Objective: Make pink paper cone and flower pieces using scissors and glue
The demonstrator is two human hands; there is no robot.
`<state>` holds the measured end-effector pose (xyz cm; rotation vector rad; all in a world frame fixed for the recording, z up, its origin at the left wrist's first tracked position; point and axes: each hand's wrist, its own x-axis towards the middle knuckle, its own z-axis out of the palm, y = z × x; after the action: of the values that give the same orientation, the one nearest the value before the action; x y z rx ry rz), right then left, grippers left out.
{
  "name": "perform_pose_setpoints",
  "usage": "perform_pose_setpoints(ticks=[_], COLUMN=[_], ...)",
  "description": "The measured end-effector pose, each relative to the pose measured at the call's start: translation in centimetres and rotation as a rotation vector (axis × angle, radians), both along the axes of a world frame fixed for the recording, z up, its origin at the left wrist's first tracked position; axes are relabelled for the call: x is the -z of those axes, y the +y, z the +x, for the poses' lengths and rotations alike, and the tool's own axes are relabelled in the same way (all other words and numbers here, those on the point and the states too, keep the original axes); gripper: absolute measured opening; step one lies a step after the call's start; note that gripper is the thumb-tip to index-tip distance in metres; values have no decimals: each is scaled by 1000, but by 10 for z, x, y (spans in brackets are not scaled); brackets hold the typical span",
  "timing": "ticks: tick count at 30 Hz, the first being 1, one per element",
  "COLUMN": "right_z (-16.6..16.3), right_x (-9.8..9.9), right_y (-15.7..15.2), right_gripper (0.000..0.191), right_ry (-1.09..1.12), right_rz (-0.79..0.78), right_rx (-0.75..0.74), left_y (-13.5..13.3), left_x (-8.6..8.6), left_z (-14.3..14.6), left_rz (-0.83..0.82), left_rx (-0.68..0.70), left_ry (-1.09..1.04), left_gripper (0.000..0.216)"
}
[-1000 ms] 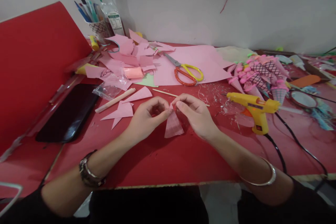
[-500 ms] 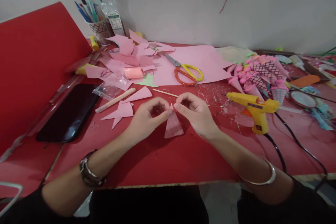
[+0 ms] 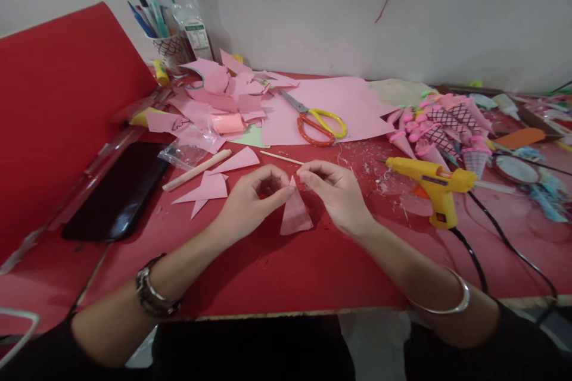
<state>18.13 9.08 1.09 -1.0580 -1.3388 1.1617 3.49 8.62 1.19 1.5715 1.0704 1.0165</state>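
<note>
- Head view, looking down at a red worktop (image 3: 286, 280): yellow-and-red-handled scissors (image 3: 305, 110) lie near its middle, blades pointing away and to the left.
- Nearer the wearer than the scissors, a narrow pink paper wedge (image 3: 295, 214) stands point-up between two bare hands, its wide end toward the wearer.
- Both forearms come in from the lower corners, cross the worktop's front edge and slant inward, meeting on the near side of the scissors.
- Left hand (image 3: 254, 193): palm turned inward, fingers curled in an arch, thumb stretched toward the wedge's tip. Its grip pinches the paper there.
- Right hand (image 3: 337, 196): mirrors that arch, wrist bent slightly inward, thumb and forefinger gathered just beside the tip. Whether this grip holds anything cannot be told.
- Left of and nearer than the scissors, loose pink paper pieces (image 3: 208, 187) overlap flat.
- Just nearer than the scissors, a thin wooden stick (image 3: 281, 158) runs toward the right hand.
- Right of the scissors, a yellow glue gun (image 3: 438, 181) lies with its nozzle toward the left.
</note>
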Motion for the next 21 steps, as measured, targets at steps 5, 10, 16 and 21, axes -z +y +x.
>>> perform_pose_setpoints(ticks=[5, 10, 16, 21], right_z=[2, 3, 1, 1], right_x=[2, 4, 0, 0], right_y=[1, 1, 0, 0], right_gripper=[15, 17, 4, 16], right_ry=[-40, -51, -30, -12], right_rz=[22, 35, 56, 71], right_rx=[-13, -28, -28, -7], left_y=[0, 0, 1, 0], left_x=[1, 1, 0, -1], left_z=[0, -1, -1, -1], left_rz=[2, -1, 3, 1], left_rx=[2, 7, 11, 6], left_ry=[-4, -2, 1, 0], left_gripper=[5, 4, 5, 5])
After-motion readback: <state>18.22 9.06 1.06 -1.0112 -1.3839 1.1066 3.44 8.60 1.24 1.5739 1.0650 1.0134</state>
